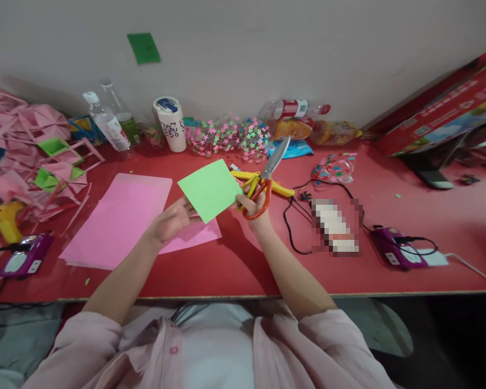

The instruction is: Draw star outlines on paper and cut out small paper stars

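Observation:
A square of light green paper (209,190) is held above the table in front of me. My left hand (172,220) is palm up at its left edge, fingers stretched out and partly hidden behind the paper. My right hand (254,204) grips scissors (272,163) with red and yellow handles, blades pointing up and away. Its thumb also pinches the paper's right corner. Pink paper sheets (125,216) lie on the table left of and beneath the left hand. Behind the right hand lies a yellow tool, likely a glue gun (282,189), with a black cord.
The red table (235,265) carries pink folded-paper shapes (28,129) at left, a yellow glue gun (8,219), and purple power boxes (399,247) at both sides. Along the wall stand a white cup (172,127), bottles (107,124) and containers of paper stars (227,138).

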`<action>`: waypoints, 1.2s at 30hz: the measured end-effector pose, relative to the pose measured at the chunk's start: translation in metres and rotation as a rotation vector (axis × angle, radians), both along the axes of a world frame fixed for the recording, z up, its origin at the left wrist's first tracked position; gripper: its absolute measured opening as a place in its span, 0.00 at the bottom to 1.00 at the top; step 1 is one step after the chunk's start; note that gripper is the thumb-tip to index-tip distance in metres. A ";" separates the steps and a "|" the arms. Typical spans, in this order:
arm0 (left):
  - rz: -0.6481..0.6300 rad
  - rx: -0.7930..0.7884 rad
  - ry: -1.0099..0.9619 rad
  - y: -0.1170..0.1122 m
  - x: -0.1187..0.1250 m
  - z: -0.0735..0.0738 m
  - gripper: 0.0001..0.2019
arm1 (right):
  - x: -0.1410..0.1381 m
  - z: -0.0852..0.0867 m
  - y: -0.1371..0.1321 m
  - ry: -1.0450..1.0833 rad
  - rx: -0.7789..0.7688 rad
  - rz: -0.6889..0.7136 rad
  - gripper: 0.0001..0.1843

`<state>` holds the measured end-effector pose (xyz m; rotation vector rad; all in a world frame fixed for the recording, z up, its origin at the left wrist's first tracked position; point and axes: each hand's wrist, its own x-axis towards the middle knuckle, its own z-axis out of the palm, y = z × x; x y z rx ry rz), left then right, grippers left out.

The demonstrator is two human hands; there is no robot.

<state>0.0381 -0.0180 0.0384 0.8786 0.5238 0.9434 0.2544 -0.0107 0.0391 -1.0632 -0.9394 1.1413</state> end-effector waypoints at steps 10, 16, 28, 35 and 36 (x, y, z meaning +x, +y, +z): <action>0.285 -0.130 0.328 0.009 0.015 -0.016 0.22 | 0.006 -0.001 -0.004 -0.151 -0.047 0.148 0.16; 0.214 -0.156 0.430 -0.001 0.016 -0.032 0.22 | 0.000 -0.009 -0.005 -0.121 -0.085 0.165 0.18; 0.195 -0.130 0.414 0.000 0.013 -0.030 0.11 | -0.007 -0.015 -0.011 -0.179 -0.067 0.219 0.19; 0.184 -0.140 0.406 0.003 0.017 -0.024 0.18 | -0.009 0.002 -0.010 -0.366 -0.087 0.228 0.13; 0.180 -0.116 0.430 0.004 0.017 -0.023 0.17 | -0.009 0.004 -0.008 -0.385 -0.095 0.237 0.13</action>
